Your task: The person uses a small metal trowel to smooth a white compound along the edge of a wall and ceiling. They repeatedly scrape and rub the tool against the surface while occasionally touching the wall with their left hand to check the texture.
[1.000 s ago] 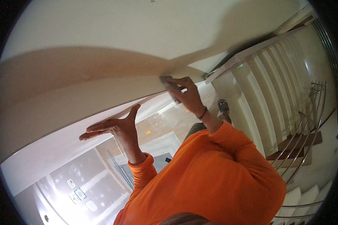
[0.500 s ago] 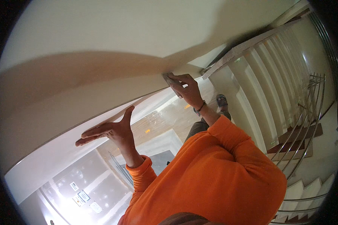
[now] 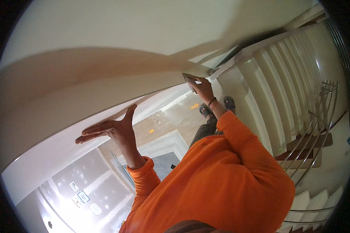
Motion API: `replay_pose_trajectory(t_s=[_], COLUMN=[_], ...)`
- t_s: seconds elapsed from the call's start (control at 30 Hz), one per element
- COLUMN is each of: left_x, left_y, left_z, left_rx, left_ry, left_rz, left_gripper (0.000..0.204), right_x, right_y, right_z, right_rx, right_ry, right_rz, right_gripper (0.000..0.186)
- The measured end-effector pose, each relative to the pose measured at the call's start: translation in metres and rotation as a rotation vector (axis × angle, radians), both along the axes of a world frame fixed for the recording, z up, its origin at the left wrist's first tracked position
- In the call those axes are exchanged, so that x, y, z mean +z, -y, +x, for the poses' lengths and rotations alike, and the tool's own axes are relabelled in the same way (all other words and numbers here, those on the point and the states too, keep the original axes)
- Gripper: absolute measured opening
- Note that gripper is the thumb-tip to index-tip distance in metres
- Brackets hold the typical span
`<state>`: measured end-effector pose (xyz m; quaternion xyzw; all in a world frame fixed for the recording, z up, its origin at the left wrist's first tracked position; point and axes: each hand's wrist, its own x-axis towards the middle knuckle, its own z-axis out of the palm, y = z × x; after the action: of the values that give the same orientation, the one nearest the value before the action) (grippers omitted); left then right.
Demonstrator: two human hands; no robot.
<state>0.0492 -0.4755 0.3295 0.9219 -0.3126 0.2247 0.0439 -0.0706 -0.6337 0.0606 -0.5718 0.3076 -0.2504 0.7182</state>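
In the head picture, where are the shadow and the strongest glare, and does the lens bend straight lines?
Head view: broad brown shadow lies across the cream curved wall; glare whitens the lower left; the metal stair railing bows near the rim; both hands look sharp.

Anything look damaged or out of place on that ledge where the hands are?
Nothing stands out. The left hand lies flat on the white ledge, the right hand presses a small flat pad against it, and the surface looks smooth and unmarked.

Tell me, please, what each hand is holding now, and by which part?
The right hand grips a small flat pad by its lower end, against the wall edge. The left hand holds nothing; it lies flat on the wall.
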Motion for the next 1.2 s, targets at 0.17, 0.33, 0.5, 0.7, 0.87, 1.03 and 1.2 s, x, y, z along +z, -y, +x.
replay_pose_trajectory(t_s=[0.17, 0.33, 0.5, 0.7, 0.87, 1.03, 1.2], left_x=[-0.002, -0.002, 0.001, 0.010, 0.004, 0.003, -0.010], left_y=[-0.004, -0.006, -0.004, 0.006, 0.000, 0.003, 0.000], left_z=[-0.001, -0.003, 0.000, -0.003, 0.004, -0.003, 0.000], left_rx=[-0.001, -0.019, -0.029, -0.063, -0.059, -0.081, -0.103], left_ry=[0.049, 0.188, 0.347, 0.346, 0.403, 0.325, 0.299], left_rz=[0.004, 0.004, 0.018, -0.007, -0.050, -0.125, -0.204], left_gripper=[0.171, 0.173, 0.173, 0.173, 0.165, 0.162, 0.163], right_x=[0.039, 0.063, 0.055, 0.169, 0.282, 0.295, 0.245], right_y=[-0.012, 0.005, -0.009, 0.005, 0.030, 0.028, 0.013], right_z=[0.011, -0.008, -0.004, -0.003, 0.040, 0.059, 0.050], right_rx=[-0.104, 0.083, 0.013, 0.050, 0.074, 0.070, -0.023], right_ry=[0.206, 0.214, 0.069, 0.519, 0.809, 0.846, 0.812], right_rz=[-0.252, 0.327, 0.106, -0.407, -0.746, -0.783, -0.747], right_gripper=[0.030, 0.031, 0.029, 0.048, 0.044, 0.038, 0.034])
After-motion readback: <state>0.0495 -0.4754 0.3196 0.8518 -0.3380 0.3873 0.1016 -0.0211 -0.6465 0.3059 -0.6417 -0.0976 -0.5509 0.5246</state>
